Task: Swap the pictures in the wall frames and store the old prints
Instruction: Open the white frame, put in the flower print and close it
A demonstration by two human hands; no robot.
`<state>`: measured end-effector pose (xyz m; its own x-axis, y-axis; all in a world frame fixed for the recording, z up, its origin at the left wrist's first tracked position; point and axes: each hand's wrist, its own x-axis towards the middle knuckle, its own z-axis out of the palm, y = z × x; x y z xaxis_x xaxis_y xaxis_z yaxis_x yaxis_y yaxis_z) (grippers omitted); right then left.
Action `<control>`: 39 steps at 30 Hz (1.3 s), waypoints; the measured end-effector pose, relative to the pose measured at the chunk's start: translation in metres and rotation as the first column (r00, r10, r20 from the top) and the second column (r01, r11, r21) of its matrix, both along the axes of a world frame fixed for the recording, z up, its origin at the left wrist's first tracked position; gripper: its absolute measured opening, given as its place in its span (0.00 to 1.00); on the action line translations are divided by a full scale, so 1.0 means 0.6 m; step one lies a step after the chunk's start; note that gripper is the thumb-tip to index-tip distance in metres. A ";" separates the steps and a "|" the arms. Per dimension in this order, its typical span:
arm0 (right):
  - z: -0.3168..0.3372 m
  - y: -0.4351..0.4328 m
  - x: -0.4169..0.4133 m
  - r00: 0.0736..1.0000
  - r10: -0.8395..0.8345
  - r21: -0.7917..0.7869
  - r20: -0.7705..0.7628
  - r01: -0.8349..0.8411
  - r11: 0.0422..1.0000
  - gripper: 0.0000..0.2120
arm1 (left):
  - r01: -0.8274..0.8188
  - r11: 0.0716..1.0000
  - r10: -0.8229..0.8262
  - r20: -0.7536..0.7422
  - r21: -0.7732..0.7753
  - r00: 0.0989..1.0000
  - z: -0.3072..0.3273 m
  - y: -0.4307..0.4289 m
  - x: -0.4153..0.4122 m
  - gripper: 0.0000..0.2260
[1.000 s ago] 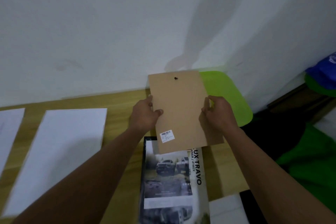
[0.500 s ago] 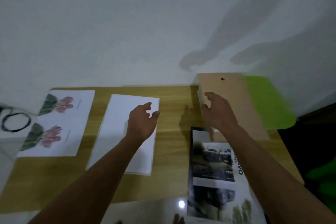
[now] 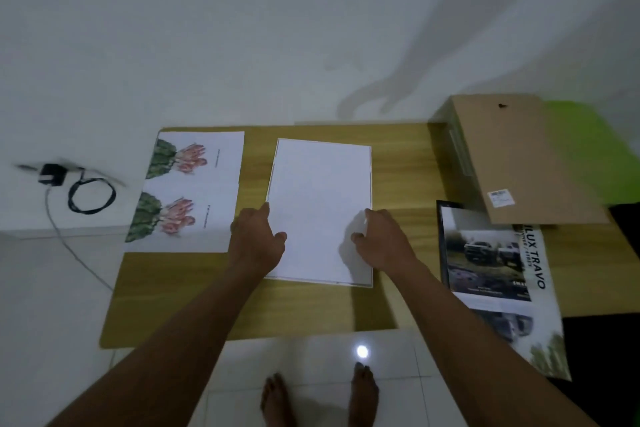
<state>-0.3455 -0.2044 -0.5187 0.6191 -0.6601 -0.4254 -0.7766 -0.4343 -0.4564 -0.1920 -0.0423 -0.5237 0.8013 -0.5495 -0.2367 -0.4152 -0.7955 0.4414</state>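
Centrally, white frame [image 3: 320, 191], left hand [image 3: 256, 243], right hand [image 3: 384, 243] gripping

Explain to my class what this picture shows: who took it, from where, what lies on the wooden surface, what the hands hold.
No machine here: a person wears a camera on the head, looking down, so the bare feet are theirs. On the wooden surface lie a flower print, a white rectangle, a car poster and a brown backing board overlapping the poster's top. The left hand and right hand touch the white rectangle's side edges, thumbs on top; whether they grip it is unclear. A black cable lies off to the left.
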 end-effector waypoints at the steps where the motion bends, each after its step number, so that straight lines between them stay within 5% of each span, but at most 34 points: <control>1: -0.007 0.004 0.000 1.000 -0.003 -0.010 0.006 0.003 1.000 0.22 | -0.005 1.000 0.005 -0.014 0.008 1.000 -0.006 0.004 -0.001 0.32; 7: -0.030 0.005 -0.002 0.999 -0.004 -0.103 0.051 0.009 0.995 0.20 | -0.061 0.998 0.061 -0.047 0.007 0.997 -0.034 0.006 -0.005 0.31; 13: -0.044 0.002 -0.002 1.000 -0.012 -0.125 0.005 0.012 0.992 0.32 | -0.035 0.999 0.037 -0.070 0.036 0.997 -0.044 0.006 -0.014 0.31; 21: -0.056 0.011 0.003 0.997 -0.082 -0.160 0.003 0.081 0.984 0.35 | 0.012 1.000 -0.010 -0.062 0.027 0.998 -0.051 -0.005 -0.013 0.31; 30: -0.064 0.013 0.015 0.967 -0.233 -0.147 0.103 0.246 0.958 0.26 | -0.003 1.000 0.005 -0.053 0.023 0.999 -0.065 -0.004 -0.009 0.29; 35: -0.054 0.018 0.019 0.979 -0.205 -0.238 0.010 0.201 0.950 0.24 | 0.013 0.999 -0.011 -0.026 0.043 1.000 -0.061 -0.009 -0.008 0.29; 39: -0.060 0.011 0.018 0.973 -0.217 -0.210 0.079 0.229 0.950 0.15 | -0.010 0.999 0.012 -0.048 0.036 0.999 -0.064 -0.010 -0.006 0.29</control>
<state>-0.3349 -0.1976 -0.5547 0.4636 -0.8566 -0.2267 -0.8416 -0.3456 -0.4151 -0.1954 -0.0481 -0.5619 0.7945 -0.5313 -0.2942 -0.3852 -0.8154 0.4322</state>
